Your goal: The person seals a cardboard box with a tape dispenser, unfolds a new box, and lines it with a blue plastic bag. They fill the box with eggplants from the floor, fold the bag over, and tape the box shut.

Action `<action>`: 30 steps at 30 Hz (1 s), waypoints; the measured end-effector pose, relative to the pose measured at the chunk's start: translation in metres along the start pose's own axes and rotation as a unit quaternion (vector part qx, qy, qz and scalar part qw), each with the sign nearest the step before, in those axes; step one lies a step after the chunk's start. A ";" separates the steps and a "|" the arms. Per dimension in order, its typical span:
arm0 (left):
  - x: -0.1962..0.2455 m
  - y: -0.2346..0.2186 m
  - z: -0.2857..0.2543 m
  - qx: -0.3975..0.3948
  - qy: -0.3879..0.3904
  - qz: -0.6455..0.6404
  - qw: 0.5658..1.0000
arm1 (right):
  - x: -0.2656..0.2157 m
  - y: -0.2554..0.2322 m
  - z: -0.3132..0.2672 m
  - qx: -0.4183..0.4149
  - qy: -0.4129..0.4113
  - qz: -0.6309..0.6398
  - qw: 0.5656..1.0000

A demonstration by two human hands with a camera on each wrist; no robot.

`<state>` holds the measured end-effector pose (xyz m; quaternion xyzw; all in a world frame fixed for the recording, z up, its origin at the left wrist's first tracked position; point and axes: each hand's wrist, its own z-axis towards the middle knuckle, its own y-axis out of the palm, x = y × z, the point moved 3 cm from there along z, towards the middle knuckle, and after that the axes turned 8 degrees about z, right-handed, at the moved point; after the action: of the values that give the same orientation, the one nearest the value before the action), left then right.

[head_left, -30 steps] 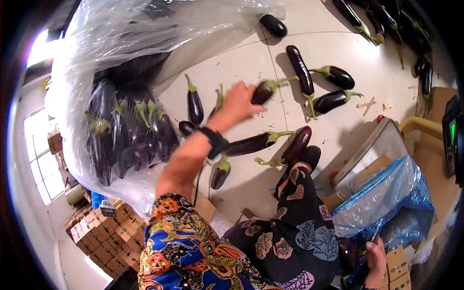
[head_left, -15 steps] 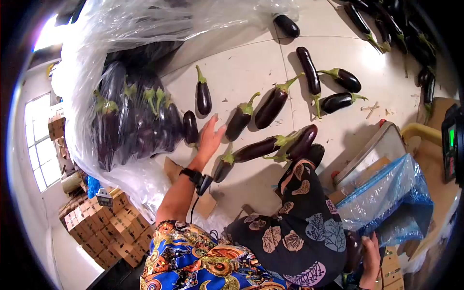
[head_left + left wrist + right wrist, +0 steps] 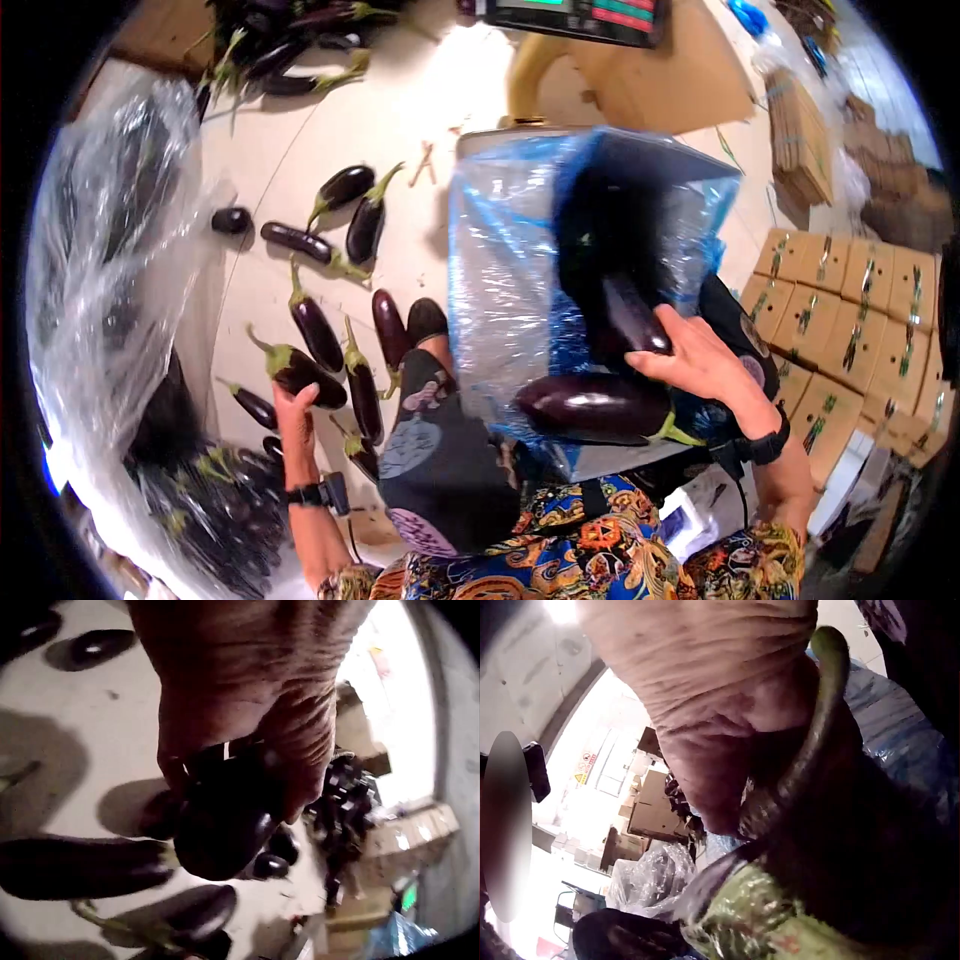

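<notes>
Floor (image 3: 270, 190) probably tiled; eggplants (image 3: 315, 330) scattered, cartons (image 3: 850, 330) stacked.

In the head view I am losing most fingers of the left hand (image 3: 297, 420) behind the eggplant (image 3: 300, 374) it is gripping. The blue bag (image 3: 500, 260) is swallowing the far end of a second eggplant (image 3: 630, 308) in darkness, and the fingertips of the right hand (image 3: 700, 358) are hiding there too. The top edge is cutting off the black keypad device (image 3: 575, 22). Clear plastic (image 3: 115, 220) is blurring the eggplants beneath (image 3: 210, 520). In the right wrist view, I am finding a small sign (image 3: 585, 769) unreadable.
</notes>
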<state>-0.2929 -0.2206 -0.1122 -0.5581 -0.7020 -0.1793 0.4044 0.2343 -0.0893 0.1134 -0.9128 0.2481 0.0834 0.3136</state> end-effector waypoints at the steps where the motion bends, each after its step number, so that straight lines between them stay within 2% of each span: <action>1: 0.052 0.021 -0.013 -0.046 0.043 0.002 0.998 | 0.003 -0.001 0.001 -0.004 -0.048 -0.062 0.997; 2: 0.107 0.048 -0.026 -0.090 0.085 0.004 0.992 | 0.008 0.001 0.002 -0.013 -0.069 -0.073 0.995; 3: 0.145 0.066 -0.032 -0.127 0.113 0.058 0.984 | 0.011 0.003 0.005 -0.023 -0.091 -0.084 0.992; 4: 0.195 0.095 -0.051 -0.121 0.135 0.126 0.975 | 0.013 0.005 0.006 -0.032 -0.114 -0.095 0.988; 5: 0.238 0.124 -0.060 -0.172 0.156 0.186 0.955 | 0.014 0.006 0.006 -0.035 -0.139 -0.091 0.985; 6: 0.262 0.148 -0.064 -0.180 0.213 0.261 0.924 | 0.016 0.005 0.005 -0.034 -0.146 -0.087 0.985; 7: 0.286 0.176 -0.070 -0.230 0.270 0.314 0.881 | 0.018 0.004 0.004 -0.035 -0.153 -0.083 0.984; 8: 0.306 0.205 -0.076 -0.253 0.419 0.389 0.781 | 0.019 0.003 0.003 -0.037 -0.160 -0.079 0.983; 10: 0.325 0.260 -0.099 -0.287 0.481 0.455 0.692 | 0.021 0.000 0.000 -0.022 -0.182 -0.067 0.981; 12: 0.338 0.311 -0.117 -0.315 0.506 0.568 0.568 | 0.023 0.001 -0.002 0.006 -0.215 -0.060 0.975; 14: 0.327 0.360 -0.116 -0.315 0.545 0.593 0.501 | 0.024 0.002 -0.004 0.005 -0.234 -0.073 0.969; 16: 0.307 0.403 -0.107 -0.349 0.507 0.658 0.434 | 0.024 0.002 -0.006 0.005 -0.255 -0.075 0.964; 18: 0.275 0.439 -0.087 -0.387 0.444 0.675 0.444 | 0.023 0.001 -0.006 -0.005 -0.260 -0.082 0.962; 21: 0.245 0.473 -0.067 -0.333 0.521 0.688 0.380 | 0.021 -0.001 -0.009 0.010 -0.292 -0.074 0.954; 24: 0.237 0.479 -0.055 -0.337 0.491 0.667 0.449 | 0.023 -0.006 -0.009 0.052 -0.294 -0.083 0.951; 27: 0.233 0.481 -0.055 -0.314 0.506 0.699 0.397 | 0.030 0.000 -0.005 0.063 -0.312 -0.073 0.945; 30: 0.236 0.480 -0.063 -0.311 0.510 0.698 0.394 | 0.030 0.000 -0.005 0.053 -0.301 -0.080 0.949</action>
<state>0.1641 0.0358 0.0121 -0.7445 0.3750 -0.2913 0.4694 0.2604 -0.1042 0.1085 -0.8440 0.0727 0.3156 0.4275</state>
